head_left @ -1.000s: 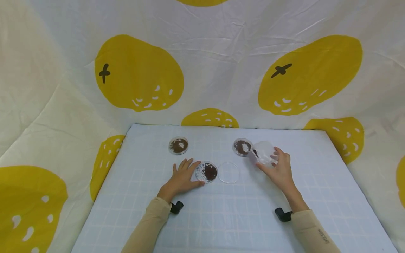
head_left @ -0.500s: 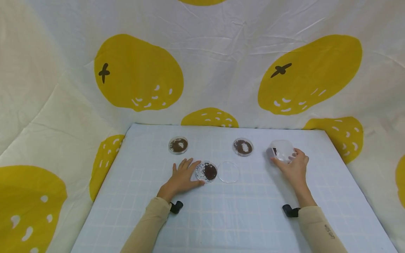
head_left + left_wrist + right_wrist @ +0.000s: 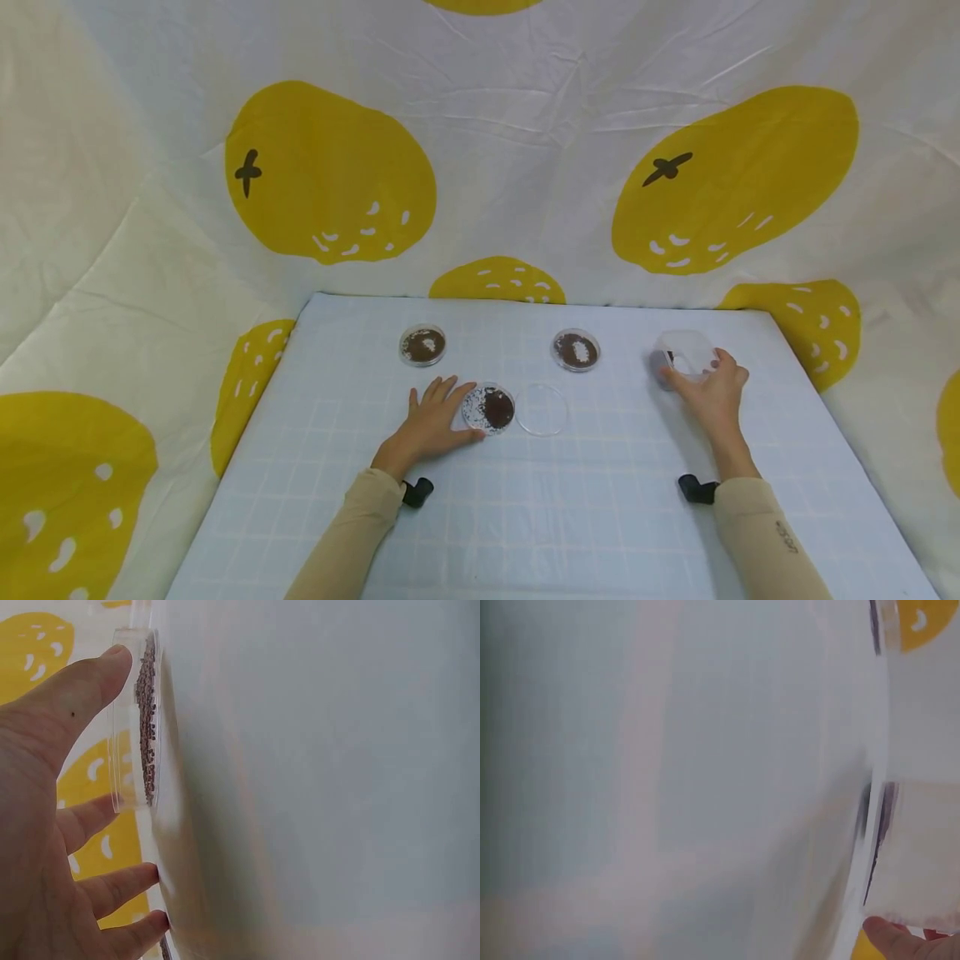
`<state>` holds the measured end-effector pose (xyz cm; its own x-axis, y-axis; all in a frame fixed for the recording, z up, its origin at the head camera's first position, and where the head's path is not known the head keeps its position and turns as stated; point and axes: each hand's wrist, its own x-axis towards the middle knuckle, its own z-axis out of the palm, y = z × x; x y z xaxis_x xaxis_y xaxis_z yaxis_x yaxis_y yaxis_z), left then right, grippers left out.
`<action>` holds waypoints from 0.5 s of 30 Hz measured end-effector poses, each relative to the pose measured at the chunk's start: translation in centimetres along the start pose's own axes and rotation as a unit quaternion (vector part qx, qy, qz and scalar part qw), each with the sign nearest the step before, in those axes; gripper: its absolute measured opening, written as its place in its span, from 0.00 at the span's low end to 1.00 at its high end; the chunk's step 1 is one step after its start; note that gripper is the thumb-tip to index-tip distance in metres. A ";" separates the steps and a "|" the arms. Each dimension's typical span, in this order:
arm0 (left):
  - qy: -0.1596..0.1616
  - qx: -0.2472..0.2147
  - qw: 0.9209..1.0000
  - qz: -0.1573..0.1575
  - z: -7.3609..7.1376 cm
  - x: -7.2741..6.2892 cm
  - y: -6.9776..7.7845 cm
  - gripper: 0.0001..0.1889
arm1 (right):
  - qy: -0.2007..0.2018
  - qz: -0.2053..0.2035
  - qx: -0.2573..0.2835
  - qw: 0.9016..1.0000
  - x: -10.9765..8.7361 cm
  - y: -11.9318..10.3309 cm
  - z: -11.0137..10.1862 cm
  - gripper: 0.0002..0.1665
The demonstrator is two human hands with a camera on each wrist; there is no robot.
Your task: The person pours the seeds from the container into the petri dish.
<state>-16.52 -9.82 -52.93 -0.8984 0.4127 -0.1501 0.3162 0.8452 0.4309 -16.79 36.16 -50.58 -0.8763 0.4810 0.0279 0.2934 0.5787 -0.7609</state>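
Note:
On the table, a clear petri dish (image 3: 489, 408) is partly covered with dark brown granules. My left hand (image 3: 426, 423) holds this dish by its rim, thumb on the near side and index finger on the far side. In the left wrist view the granules (image 3: 147, 727) form a thin layer along the dish's bottom; the other fingers are spread. A clear plastic lid (image 3: 542, 409) lies just right of the dish. Farther right, my right hand (image 3: 712, 404) grips a translucent plastic container (image 3: 684, 350) with some dark material inside. The container's base sits close to the tabletop in the right wrist view.
Two more petri dishes with brown granules stand farther back, one at the left (image 3: 422, 345) and one at the centre right (image 3: 575, 350). A pale checked cloth covers the table (image 3: 555, 533). Behind it hangs a white curtain (image 3: 517, 167) with yellow fruit prints.
My right hand has carried the plastic container rightward, away from beside the back right petri dish, bringing it to the table's right side. My left hand and the dishes have stayed put.

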 end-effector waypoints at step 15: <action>0.000 -0.005 1.000 -0.002 0.3 0.1 -0.2 0.46 | -0.014 0.017 -0.002 1.000 0.4 0.6 0.1 0.65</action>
<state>-16.56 -9.86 -53.25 -0.8994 0.4099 -0.1517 0.3102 0.8431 0.4393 -16.99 36.68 -51.11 -0.8758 0.4824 -0.0154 0.3246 0.5652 -0.7584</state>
